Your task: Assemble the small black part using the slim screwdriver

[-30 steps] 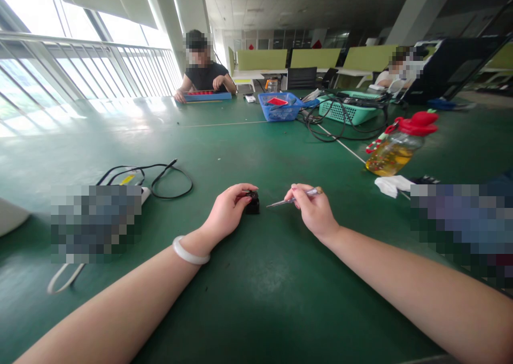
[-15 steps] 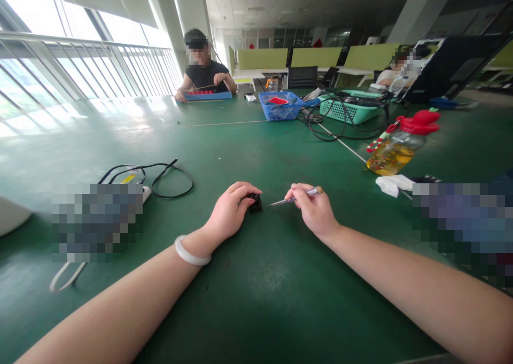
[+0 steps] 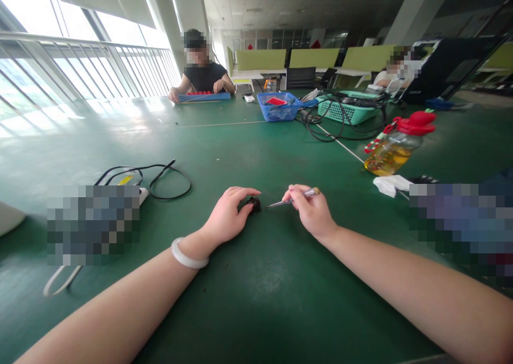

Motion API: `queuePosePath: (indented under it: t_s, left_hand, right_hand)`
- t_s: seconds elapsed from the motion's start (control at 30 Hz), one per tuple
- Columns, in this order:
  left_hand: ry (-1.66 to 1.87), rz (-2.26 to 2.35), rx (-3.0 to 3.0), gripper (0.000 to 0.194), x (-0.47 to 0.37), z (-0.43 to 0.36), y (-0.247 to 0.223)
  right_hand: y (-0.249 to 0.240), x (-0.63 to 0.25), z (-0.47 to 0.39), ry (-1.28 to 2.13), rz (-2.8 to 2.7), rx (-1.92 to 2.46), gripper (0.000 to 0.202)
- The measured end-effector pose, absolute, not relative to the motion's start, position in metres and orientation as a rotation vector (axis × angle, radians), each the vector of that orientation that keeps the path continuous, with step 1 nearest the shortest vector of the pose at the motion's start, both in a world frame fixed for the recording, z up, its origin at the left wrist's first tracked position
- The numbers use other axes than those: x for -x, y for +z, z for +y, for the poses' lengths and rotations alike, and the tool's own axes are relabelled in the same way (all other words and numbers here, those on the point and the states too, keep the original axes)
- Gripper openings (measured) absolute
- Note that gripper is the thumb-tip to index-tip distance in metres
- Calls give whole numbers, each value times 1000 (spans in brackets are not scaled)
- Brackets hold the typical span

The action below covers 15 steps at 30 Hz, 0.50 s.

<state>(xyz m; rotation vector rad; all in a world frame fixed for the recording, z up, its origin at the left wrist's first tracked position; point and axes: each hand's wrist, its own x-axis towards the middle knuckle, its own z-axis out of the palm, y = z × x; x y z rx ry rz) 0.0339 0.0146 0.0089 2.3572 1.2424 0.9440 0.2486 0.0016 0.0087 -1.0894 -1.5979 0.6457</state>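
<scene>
On the green table (image 3: pixel 272 278), my left hand (image 3: pixel 224 214) curls around a small black part (image 3: pixel 254 204). The thumb presses its near side and the index finger reaches out above it; the other fingers are hidden. My right hand (image 3: pixel 310 214) is closed in a pinch on a slim screwdriver (image 3: pixel 311 192) with a shiny handle. Its thin shaft points left, and the tip sits just right of the black part, seemingly apart from it. A white bangle (image 3: pixel 186 254) circles my left wrist.
At left lie a black cable (image 3: pixel 172 197) and a blurred-out object (image 3: pixel 94 219). To the right are a red-lidded bottle (image 3: pixel 388 153) and white tissue (image 3: pixel 387 186). Farther back stand a blue basket (image 3: pixel 278 110) and a green basket (image 3: pixel 347 111) with cables. Another person (image 3: pixel 204 78) sits across.
My left index finger has lifted and straightened above the black part, which seems turned and now looks lower and rounder. The screwdriver stays in nearly the same place. The view has shifted slightly.
</scene>
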Motion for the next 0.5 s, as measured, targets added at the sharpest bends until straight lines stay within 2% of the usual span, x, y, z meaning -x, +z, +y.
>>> queuePosePath:
  t_s: [0.27, 0.5]
  left_hand:
    - [894, 1554, -2419, 42, -27, 21, -1]
    - [786, 1705, -2347, 39, -22, 27, -5]
  right_hand:
    - [9, -248, 2, 639, -1601, 1081, 39]
    - [10, -248, 1, 649, -1597, 1066, 39]
